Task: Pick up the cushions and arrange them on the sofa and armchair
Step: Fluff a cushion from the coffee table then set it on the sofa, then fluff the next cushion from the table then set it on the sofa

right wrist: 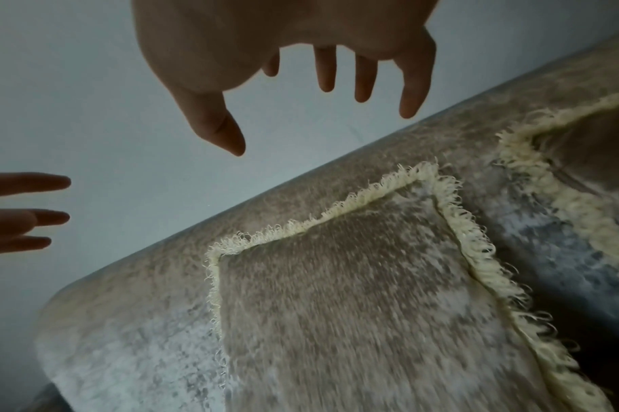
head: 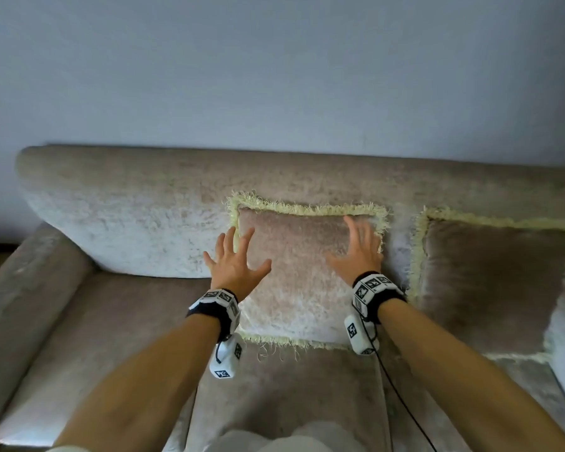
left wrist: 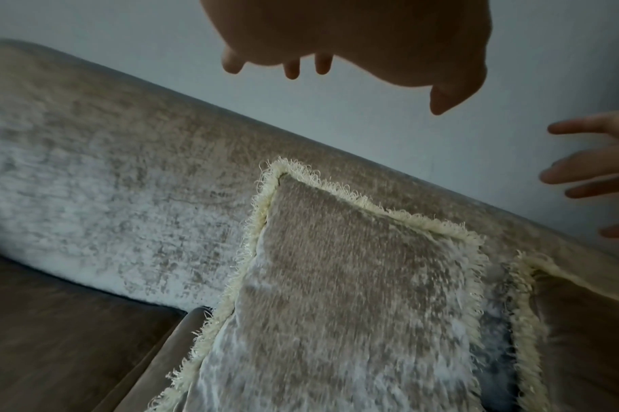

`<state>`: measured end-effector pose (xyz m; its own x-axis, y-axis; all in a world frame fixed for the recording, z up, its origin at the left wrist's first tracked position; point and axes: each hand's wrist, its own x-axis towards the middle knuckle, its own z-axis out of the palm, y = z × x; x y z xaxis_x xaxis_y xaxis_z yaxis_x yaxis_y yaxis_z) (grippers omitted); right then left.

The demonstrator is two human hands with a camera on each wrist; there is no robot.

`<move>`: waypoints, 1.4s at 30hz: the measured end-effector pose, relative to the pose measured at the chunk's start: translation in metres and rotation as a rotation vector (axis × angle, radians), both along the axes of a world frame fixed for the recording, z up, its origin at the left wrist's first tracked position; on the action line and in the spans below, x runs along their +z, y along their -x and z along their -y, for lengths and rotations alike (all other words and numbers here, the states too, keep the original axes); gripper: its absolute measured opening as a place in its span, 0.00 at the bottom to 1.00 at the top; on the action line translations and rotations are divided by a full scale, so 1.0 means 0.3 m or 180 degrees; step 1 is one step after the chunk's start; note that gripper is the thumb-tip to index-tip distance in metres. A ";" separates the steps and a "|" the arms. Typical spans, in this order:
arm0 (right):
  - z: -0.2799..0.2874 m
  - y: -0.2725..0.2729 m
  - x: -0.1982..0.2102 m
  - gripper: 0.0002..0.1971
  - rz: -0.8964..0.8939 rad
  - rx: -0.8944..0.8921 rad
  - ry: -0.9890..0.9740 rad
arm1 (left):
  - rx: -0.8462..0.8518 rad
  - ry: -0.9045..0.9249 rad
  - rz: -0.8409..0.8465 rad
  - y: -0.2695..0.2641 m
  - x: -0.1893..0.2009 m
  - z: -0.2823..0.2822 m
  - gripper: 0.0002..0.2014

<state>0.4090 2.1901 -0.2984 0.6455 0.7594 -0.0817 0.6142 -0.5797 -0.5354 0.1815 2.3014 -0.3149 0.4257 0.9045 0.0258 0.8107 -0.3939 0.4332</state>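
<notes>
A beige velvet cushion [head: 302,278] with a pale yellow fringe leans upright against the back of the sofa [head: 128,216]. It also fills the left wrist view [left wrist: 346,306] and the right wrist view [right wrist: 364,306]. My left hand [head: 234,262] hovers in front of its left edge with the fingers spread, holding nothing. My right hand [head: 359,249] is spread before its upper right part, also empty. Both wrist views show the palms off the fabric. A second, darker fringed cushion [head: 490,288] leans on the sofa back to the right.
The sofa's left armrest [head: 23,295] runs along the left. The seat [head: 118,321] left of the cushions is bare. A plain grey-blue wall [head: 274,76] rises behind the backrest. A black cable [head: 402,399] hangs from my right wrist.
</notes>
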 end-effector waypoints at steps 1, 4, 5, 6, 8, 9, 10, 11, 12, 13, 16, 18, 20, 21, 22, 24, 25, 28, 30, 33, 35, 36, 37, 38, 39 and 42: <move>0.007 -0.006 0.011 0.45 0.0022 0.0079 0.0006 | 0.0104 -0.0036 0.0023 -0.005 0.016 0.023 0.40; 0.053 -0.021 0.044 0.45 0.0157 0.0349 0.0068 | 0.0389 -0.0109 0.0135 -0.025 0.054 0.115 0.41; 0.056 -0.017 0.047 0.44 0.0140 0.0367 0.0064 | 0.0434 -0.0125 0.0180 -0.028 0.061 0.126 0.41; 0.073 -0.016 0.056 0.44 0.0106 0.0440 0.0041 | 0.0525 -0.0160 0.0217 -0.028 0.069 0.159 0.41; 0.093 -0.015 0.070 0.44 0.0169 0.0608 0.0000 | 0.0711 -0.0234 0.0277 -0.028 0.088 0.207 0.41; 0.099 -0.012 0.075 0.44 0.0199 0.0684 0.0008 | 0.0806 -0.0260 0.0289 -0.024 0.098 0.231 0.41; 0.104 -0.005 0.081 0.44 0.0186 0.0764 0.0012 | 0.0900 -0.0272 0.0296 -0.014 0.107 0.256 0.41; 0.109 0.005 0.087 0.44 0.0142 0.0857 -0.0002 | 0.1002 -0.0301 0.0305 -0.001 0.115 0.282 0.41; 0.109 0.018 0.094 0.44 0.0102 0.0951 -0.0017 | 0.1094 -0.0338 0.0313 0.014 0.124 0.304 0.40; 0.109 0.035 0.104 0.44 0.0104 0.1045 -0.0011 | 0.1189 -0.0374 0.0321 0.035 0.134 0.326 0.40; 0.093 0.109 0.135 0.42 0.0177 0.1302 -0.0079 | 0.1462 -0.0434 0.0338 0.117 0.165 0.378 0.40; 0.079 0.186 0.152 0.42 0.0181 0.1513 -0.0136 | 0.1646 -0.0498 0.0338 0.192 0.184 0.411 0.39; 0.063 0.278 0.161 0.42 0.0222 0.1697 -0.0158 | 0.1819 -0.0571 0.0289 0.280 0.197 0.443 0.40; 0.056 0.330 0.163 0.42 0.0233 0.1792 -0.0175 | 0.1910 -0.0590 0.0263 0.329 0.199 0.460 0.40; 0.051 0.385 0.162 0.42 0.0224 0.1891 -0.0201 | 0.2001 -0.0604 0.0241 0.382 0.199 0.479 0.41; 0.040 0.507 0.158 0.41 0.0192 0.2114 -0.0282 | 0.2208 -0.0632 0.0213 0.495 0.195 0.521 0.41; 0.036 0.573 0.155 0.41 0.0181 0.2233 -0.0307 | 0.2325 -0.0646 0.0210 0.555 0.189 0.543 0.42; 0.030 0.799 0.138 0.41 0.0171 0.2629 -0.0291 | 0.2682 -0.0665 0.0244 0.748 0.172 0.626 0.42; 0.038 0.958 0.126 0.41 0.0224 0.2867 -0.0272 | 0.2901 -0.0687 0.0271 0.876 0.155 0.691 0.42; 0.074 1.199 0.110 0.41 0.0246 0.3223 -0.0252 | 0.3235 -0.0671 0.0351 1.070 0.127 0.800 0.40; 0.107 1.370 0.100 0.41 0.0289 0.3479 -0.0290 | 0.3471 -0.0598 0.0416 1.212 0.106 0.884 0.40; 0.116 1.423 0.098 0.41 0.0290 0.3539 -0.0330 | 0.3541 -0.0559 0.0411 1.255 0.098 0.912 0.40; 0.129 1.499 0.094 0.41 0.0271 0.3609 -0.0381 | 0.3637 -0.0542 0.0391 1.320 0.086 0.950 0.40; 0.144 1.570 0.088 0.41 0.0252 0.3684 -0.0407 | 0.3738 -0.0541 0.0377 1.380 0.074 0.989 0.40; 0.160 1.639 0.083 0.40 0.0239 0.3771 -0.0421 | 0.3844 -0.0549 0.0362 1.441 0.064 1.029 0.39; 0.217 1.820 0.066 0.37 0.0306 0.4093 -0.0426 | 0.4172 -0.0526 0.0346 1.599 0.032 1.142 0.39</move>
